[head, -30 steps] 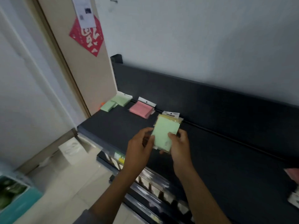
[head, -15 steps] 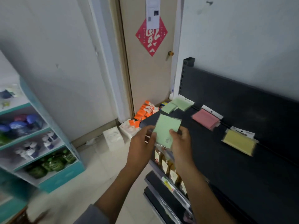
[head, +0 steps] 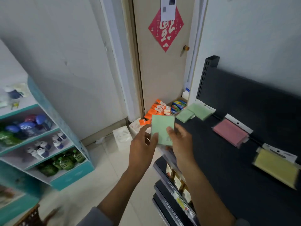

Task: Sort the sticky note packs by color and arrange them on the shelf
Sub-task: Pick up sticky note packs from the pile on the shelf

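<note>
A teal shelving unit at the left carries blue-capped bottles and green packets on its tiers. Pale floor tiles run to a beige door bearing a red diamond decoration, with orange boxes piled at its foot. The left hand and right hand together hold a green sticky note pack upright in the air, just off the near left corner of the shelf. The pack is a flat pale-green rectangle with small print near its lower edge. Left thumb and fingers pinch its left edge; right thumb lies across its face, the fingers curled behind. On the black shelf, left to right along the far side: two green packs touching, a pink pack, a yellow pack, the last blurred.
</note>
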Tool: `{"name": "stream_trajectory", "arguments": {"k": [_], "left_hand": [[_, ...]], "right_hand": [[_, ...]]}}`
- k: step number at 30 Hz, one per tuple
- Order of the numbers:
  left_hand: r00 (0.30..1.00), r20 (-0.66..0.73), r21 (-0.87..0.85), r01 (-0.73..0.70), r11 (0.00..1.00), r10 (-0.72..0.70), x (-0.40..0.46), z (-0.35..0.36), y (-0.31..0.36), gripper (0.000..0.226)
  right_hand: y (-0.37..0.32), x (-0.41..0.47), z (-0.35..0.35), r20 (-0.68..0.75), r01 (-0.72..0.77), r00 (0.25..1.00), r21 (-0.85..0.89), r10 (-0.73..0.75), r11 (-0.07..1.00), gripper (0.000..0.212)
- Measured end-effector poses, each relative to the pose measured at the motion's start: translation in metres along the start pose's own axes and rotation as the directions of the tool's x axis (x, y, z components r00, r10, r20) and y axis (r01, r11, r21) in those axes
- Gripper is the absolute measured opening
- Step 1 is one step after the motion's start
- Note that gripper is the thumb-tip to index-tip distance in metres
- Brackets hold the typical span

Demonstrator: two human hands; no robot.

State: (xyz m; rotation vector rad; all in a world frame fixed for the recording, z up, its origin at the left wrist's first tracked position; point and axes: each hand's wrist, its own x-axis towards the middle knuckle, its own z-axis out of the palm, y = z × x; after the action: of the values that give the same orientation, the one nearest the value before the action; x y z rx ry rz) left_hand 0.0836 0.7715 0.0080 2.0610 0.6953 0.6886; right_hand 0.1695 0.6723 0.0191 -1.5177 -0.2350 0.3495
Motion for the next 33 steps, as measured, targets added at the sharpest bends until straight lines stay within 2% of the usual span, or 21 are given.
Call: {"name": "stream_trajectory", "arguments": {"k": [6,10,13,17,23,28,33], "left_hand": [[0.998,0.045,-0.003,-0.039,0.999,0.04,0.075,0.02,0.006,0.041],[0.999,-0.008,-0.053,-0.047,0.997,0.047,0.116,0.034,0.003,0.033],[0.996,-0.047,-0.072,-0.078,0.994,0.075,0.139,0.04,-0.006,0.028],[0.994,-0.016,-0.041,-0.105,0.994,0.105,0.16,0.053,-0.012,0.026],[0.97,0.065,-0.054,-0.23,0.972,0.233,0.205,0.089,-0.011,0.029],[0.949,0.125,-0.189,-0.263,0.946,0.289,0.245,0.135,-0.002,0.028],[0.902,0.276,-0.394,-0.211,0.895,0.333,0.271,0.176,0.012,0.041]], "right_hand": [[-0.013,0.072,0.011,-0.036,-0.002,0.999,0.101,0.006,0.995,0.018],[-0.011,0.111,0.015,-0.033,-0.056,0.998,0.018,0.057,0.998,0.006],[-0.011,0.13,0.016,-0.039,-0.055,0.998,0.03,0.056,0.998,0.017],[-0.01,0.151,0.011,-0.16,-0.05,0.984,0.14,0.072,0.989,0.013],[-0.004,0.183,-0.008,-0.296,-0.041,0.953,0.099,0.069,0.994,0.01],[0.002,0.203,-0.027,-0.466,-0.06,0.882,0.036,0.07,0.998,0.014],[0.01,0.207,-0.044,-0.661,-0.072,0.75,-0.041,0.027,0.997,0.008]]}}
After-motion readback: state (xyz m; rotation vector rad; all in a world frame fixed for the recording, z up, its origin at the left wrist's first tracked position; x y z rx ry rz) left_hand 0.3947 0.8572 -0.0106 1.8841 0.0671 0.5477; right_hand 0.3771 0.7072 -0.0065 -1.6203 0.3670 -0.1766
